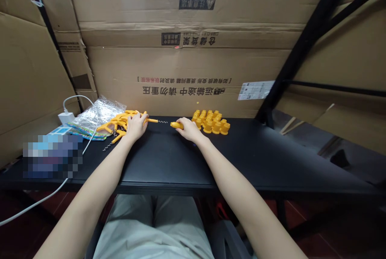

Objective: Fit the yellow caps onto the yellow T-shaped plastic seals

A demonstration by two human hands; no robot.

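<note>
My left hand (138, 125) is closed on a yellow corkscrew (152, 120), whose thin metal spiral points right. Beside and under that hand lies a pile of more yellow corkscrews (110, 125), some with bare spirals showing. My right hand (188, 129) pinches a yellow plastic cap (175, 125), held a short way from the spiral's tip, not touching it. Just right of this hand, several yellow flanged plastic caps (216, 124) stand in rows on the black table. My fingers partly cover both held pieces.
A clear plastic bag (101, 112), a white charger (65, 118) and its cable (89, 143) lie at the left of the black table (169, 162). A blurred-out item (52, 156) is near the front left. Cardboard (187, 62) walls the back; a black metal post (297, 46) slants at right.
</note>
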